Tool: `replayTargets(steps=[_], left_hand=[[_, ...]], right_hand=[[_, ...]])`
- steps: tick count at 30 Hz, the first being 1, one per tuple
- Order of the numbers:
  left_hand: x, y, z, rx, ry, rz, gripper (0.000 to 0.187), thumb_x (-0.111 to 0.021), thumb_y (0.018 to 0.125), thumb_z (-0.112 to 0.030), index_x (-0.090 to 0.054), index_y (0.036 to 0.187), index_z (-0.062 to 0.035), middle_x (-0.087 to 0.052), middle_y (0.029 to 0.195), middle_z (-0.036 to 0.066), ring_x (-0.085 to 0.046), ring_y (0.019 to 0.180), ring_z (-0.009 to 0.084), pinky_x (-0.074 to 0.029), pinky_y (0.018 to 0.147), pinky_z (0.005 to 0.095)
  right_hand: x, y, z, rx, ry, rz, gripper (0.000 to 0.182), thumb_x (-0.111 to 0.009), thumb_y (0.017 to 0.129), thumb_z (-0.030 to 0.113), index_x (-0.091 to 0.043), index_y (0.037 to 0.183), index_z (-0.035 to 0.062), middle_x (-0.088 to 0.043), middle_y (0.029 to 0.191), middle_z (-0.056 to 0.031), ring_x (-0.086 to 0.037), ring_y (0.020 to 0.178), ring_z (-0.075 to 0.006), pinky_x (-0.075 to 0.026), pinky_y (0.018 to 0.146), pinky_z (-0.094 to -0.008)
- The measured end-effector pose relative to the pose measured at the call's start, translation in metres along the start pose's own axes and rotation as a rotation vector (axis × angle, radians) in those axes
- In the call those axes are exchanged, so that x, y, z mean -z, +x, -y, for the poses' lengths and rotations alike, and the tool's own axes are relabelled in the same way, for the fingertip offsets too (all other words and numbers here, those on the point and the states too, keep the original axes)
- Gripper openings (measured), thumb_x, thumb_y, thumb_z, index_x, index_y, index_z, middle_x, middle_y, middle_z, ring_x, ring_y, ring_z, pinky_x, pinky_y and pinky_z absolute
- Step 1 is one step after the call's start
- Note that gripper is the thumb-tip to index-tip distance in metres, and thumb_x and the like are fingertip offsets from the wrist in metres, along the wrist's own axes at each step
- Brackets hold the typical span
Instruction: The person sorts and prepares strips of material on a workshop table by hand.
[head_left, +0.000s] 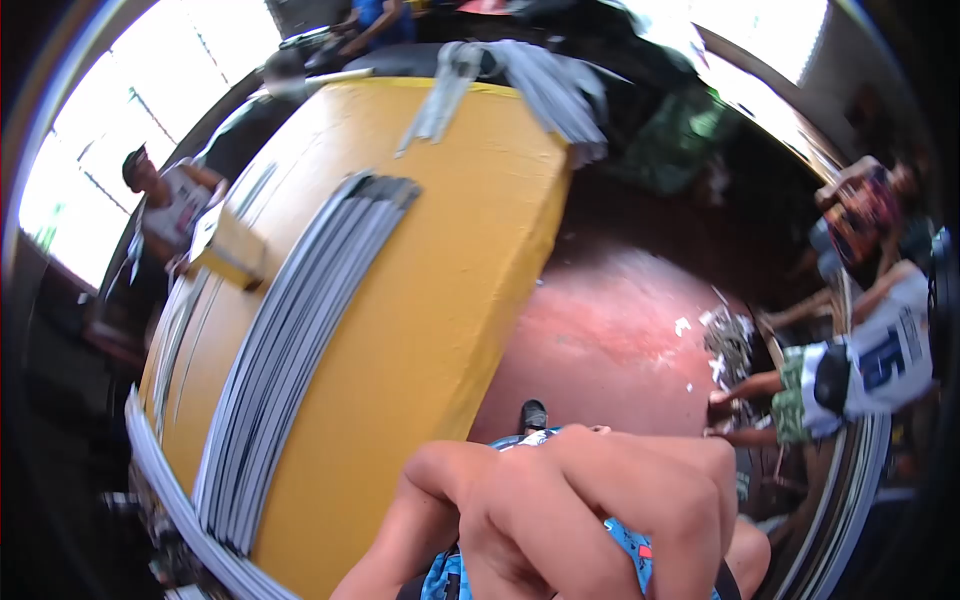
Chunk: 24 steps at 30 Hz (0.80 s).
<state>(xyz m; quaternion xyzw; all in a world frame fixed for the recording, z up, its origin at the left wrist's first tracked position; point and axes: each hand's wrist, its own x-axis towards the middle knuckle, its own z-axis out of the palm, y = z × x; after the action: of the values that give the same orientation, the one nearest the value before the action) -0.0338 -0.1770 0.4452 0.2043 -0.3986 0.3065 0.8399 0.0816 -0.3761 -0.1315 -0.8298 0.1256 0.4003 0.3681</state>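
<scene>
Very close to the camera, a bent hand that looks like my left hand [560, 510] fills the bottom middle. Its knuckles are raised and its fingers curl over to the right and down; whatever may lie inside them is hidden. Bare skin shows at its right edge, but I cannot make out whether this is my right hand. Beyond, on the yellow table [430, 270], lies a long bundle of grey strips [300, 340]. More pale strips [550, 90] hang over the table's far end. Neither bundle is visibly touched by the hand.
At the left, a person in a white sleeveless top [180, 205] is beside a yellow box [228, 248]. Another person in a white jersey [885, 345] is at the right, near scraps [728, 340] on the reddish floor [600, 310]. Long strips [850, 500] run along the lower right.
</scene>
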Motion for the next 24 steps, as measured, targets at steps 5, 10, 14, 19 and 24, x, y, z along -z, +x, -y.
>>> replayTargets(steps=[5,10,14,19,24], left_hand=[[0.07,-0.021,-0.044,0.039,0.598,-0.066,0.018,-0.057,0.084,-0.018,-0.051,0.068,-0.0133,-0.049,0.072,-0.002,-0.044,0.071,0.0152,-0.035,0.068,0.0291],[0.183,-0.155,-0.095,0.347,1.434,-0.8,0.023,-0.053,0.089,-0.014,-0.055,0.07,-0.002,-0.056,0.079,0.007,-0.052,0.082,0.0153,-0.04,0.078,0.0286],[0.233,-0.323,-0.142,0.482,2.453,-1.103,0.02,-0.064,0.083,-0.025,-0.063,0.081,-0.0051,-0.06,0.094,0.011,-0.055,0.096,0.0277,-0.042,0.085,0.0385],[0.201,-0.411,-0.154,0.551,2.795,-1.41,0.043,-0.067,0.077,-0.027,-0.055,0.114,-0.01,-0.047,0.128,0.013,-0.039,0.124,0.0316,-0.03,0.1,0.0496],[0.199,-0.406,-0.148,0.578,2.951,-1.358,0.044,-0.06,0.078,-0.025,-0.051,0.119,-0.0104,-0.044,0.134,0.012,-0.037,0.128,0.0317,-0.029,0.103,0.0468]], right_hand=[[-0.022,0.041,0.05,0.078,-0.055,0.142,0.014,-0.07,0.081,0.011,-0.064,0.084,-0.0013,-0.067,0.077,-0.0126,-0.065,0.058,-0.0163,-0.05,0.048,-0.0255],[-0.03,0.041,0.103,0.124,0.011,0.28,0.016,-0.068,0.084,0.015,-0.06,0.086,0.0011,-0.066,0.077,-0.0096,-0.063,0.061,-0.0153,-0.042,0.045,-0.024],[-0.043,0.038,0.113,0.208,-0.07,0.357,0.019,-0.063,0.089,0.02,-0.06,0.088,0.0022,-0.066,0.077,-0.0092,-0.064,0.063,-0.0167,-0.045,0.05,-0.0249],[-0.054,0.046,0.08,0.352,-0.193,0.432,0.024,-0.058,0.091,0.023,-0.053,0.081,0.002,-0.065,0.067,-0.0113,-0.063,0.057,-0.0193,-0.048,0.049,-0.029],[-0.063,0.071,0.05,0.491,-0.35,0.452,0.027,-0.055,0.091,0.023,-0.055,0.09,-0.0042,-0.062,0.066,-0.013,-0.062,0.054,-0.0201,-0.05,0.05,-0.0312]])
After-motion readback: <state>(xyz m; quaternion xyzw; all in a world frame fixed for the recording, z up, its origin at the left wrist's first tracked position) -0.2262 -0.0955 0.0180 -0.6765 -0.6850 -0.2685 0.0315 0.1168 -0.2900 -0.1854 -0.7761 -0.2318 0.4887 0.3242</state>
